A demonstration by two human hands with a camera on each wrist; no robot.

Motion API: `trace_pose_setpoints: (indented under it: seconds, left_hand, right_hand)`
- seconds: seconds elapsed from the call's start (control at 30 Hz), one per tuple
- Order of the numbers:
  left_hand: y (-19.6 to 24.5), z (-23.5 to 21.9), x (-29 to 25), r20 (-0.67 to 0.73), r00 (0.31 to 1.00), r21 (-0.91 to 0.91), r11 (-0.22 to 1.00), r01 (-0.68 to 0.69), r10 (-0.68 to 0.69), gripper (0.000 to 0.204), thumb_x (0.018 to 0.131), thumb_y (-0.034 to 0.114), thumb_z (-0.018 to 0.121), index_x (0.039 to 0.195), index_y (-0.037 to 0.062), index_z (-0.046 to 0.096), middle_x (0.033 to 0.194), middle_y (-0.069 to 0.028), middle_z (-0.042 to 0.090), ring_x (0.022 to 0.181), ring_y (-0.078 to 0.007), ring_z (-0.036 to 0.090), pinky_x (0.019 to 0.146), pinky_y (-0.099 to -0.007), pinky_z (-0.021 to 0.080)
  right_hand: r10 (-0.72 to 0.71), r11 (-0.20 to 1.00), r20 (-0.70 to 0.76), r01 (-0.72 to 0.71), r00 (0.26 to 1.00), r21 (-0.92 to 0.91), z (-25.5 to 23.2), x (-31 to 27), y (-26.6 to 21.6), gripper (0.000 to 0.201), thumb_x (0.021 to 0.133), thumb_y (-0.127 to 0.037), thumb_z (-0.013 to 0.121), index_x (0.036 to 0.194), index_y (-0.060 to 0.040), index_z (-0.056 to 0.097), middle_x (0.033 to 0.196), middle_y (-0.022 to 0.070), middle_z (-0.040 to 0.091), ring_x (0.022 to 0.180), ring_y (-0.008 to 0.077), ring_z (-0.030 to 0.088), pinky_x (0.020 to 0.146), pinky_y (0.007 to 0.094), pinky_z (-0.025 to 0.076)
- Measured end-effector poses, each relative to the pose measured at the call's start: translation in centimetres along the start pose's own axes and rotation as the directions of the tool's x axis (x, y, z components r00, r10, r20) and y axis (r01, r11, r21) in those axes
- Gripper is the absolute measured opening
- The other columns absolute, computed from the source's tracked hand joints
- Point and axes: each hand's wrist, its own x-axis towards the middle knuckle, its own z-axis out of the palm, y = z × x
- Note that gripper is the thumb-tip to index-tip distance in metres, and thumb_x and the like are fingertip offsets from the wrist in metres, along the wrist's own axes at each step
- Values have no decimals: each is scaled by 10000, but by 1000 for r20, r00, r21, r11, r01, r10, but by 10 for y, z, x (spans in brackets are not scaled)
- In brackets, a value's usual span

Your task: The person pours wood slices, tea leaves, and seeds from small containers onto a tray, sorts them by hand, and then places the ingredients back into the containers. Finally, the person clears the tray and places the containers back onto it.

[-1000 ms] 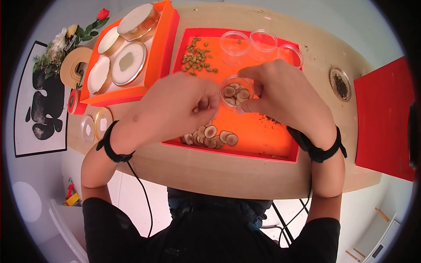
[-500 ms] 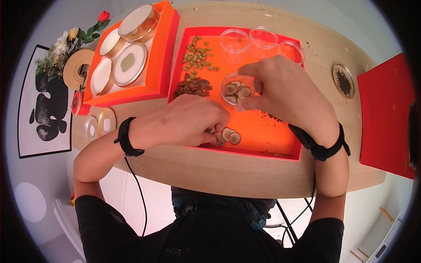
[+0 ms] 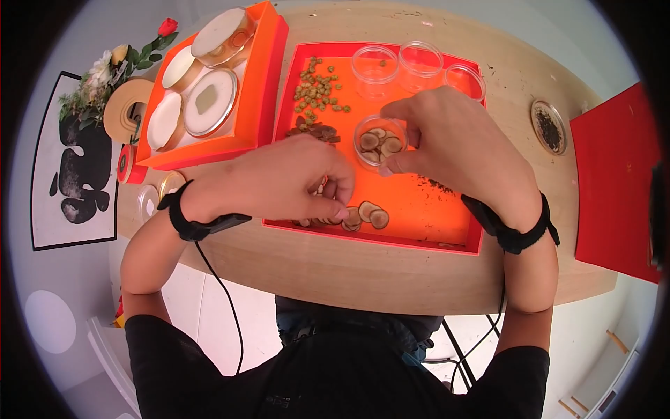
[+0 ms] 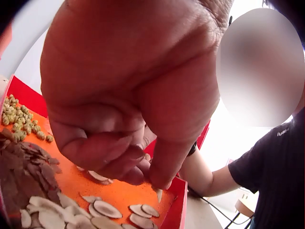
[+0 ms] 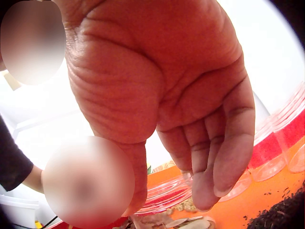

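Observation:
My right hand (image 3: 464, 143) grips the rim of a small clear plastic cup (image 3: 359, 155) between thumb and fingers. Pale, dark-edged dried root slices (image 3: 380, 142) lie inside it. Over the front left of the shallow orange tray (image 3: 419, 223) is my left hand (image 3: 279, 178), fingers curled toward the thumb. In the left wrist view a sliver of a pale slice (image 4: 159, 194) shows at that thumb tip. More root slices (image 3: 370, 213) are heaped just beneath this hand, partly covered by it. Behind it lie reddish-brown flakes (image 3: 324, 133), also partly hidden.
Dried greenish buds (image 3: 317, 91) lie at the tray's back left. Three clear cups, one of them the middle cup (image 3: 420, 59), stand along its back. Dark shreds (image 3: 436, 184) are scattered right. An orange box (image 3: 262, 91) of lidded jars stands left, a round dish (image 3: 549, 127) right.
My left hand came down from beside the cup to the root slices, then shifted slightly left and back. The right hand and cup have stayed in place.

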Motion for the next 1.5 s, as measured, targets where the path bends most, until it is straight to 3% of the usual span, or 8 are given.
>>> trace_pose_setpoints:
  seconds: [0.17,0.23,0.47,0.53,0.67,0.83,0.87,1.5]
  left_hand:
    - [18,-15,-1,-147,989,-128,992,14,-33,119,999,83,828,1004,12,732,812,-8,705,708,-49,637,627,-247,477]
    - [17,-15,5,-316,946,-129,985,-115,69,94,1011,63,814,1018,15,734,822,10,707,723,-22,626,627,-226,469]
    - [20,-13,26,-514,854,-56,990,-128,81,105,1012,78,807,1014,10,727,841,-9,728,642,-54,639,561,-253,481]
    - [18,-12,24,-573,798,106,982,-155,187,135,1007,106,819,1011,13,722,824,-4,716,614,-69,648,536,-276,489]
    - [24,0,8,-579,796,150,983,-110,177,129,1003,111,820,1004,31,719,796,-10,694,604,-79,651,539,-282,492]
    - [8,39,9,-346,907,475,878,-53,242,202,1009,259,831,997,74,751,830,-76,746,713,-278,744,621,-413,553]
    - [9,44,12,-302,939,425,905,-21,163,301,1002,365,834,1006,73,762,860,-79,763,773,-338,749,667,-464,565]
    - [10,54,25,-158,987,466,883,52,26,349,990,356,842,945,44,692,732,-135,703,755,-364,741,673,-508,558]
  right_hand:
    - [-29,999,-27,30,999,32,4,1,6,592,749,-246,986,1273,-25,822,808,150,731,788,331,726,733,448,558]
    - [-30,999,-43,32,999,37,4,0,6,533,754,-240,985,1214,-23,828,804,151,731,784,325,728,722,447,556]
    - [49,998,59,-52,997,46,-3,4,1,425,758,-237,986,1077,-10,819,780,159,726,748,327,717,707,450,551]
    - [83,993,104,-91,991,71,-7,5,-3,423,756,-237,988,1069,-7,821,768,158,723,736,331,712,709,454,552]
    - [15,999,23,-15,1000,41,0,1,4,457,759,-239,984,1125,-12,832,792,156,731,759,332,718,721,457,555]
    - [-7,1000,-4,7,1000,-1,1,0,3,595,762,-240,981,1295,-29,820,854,157,748,817,340,734,767,456,571]
    - [-9,1000,-2,9,1000,-1,0,1,1,595,762,-240,981,1295,-29,820,854,157,748,817,340,734,767,456,571]
    - [25,1000,34,-25,999,-5,-3,1,-1,608,739,-253,988,1279,-28,823,837,145,727,826,335,724,774,462,560]
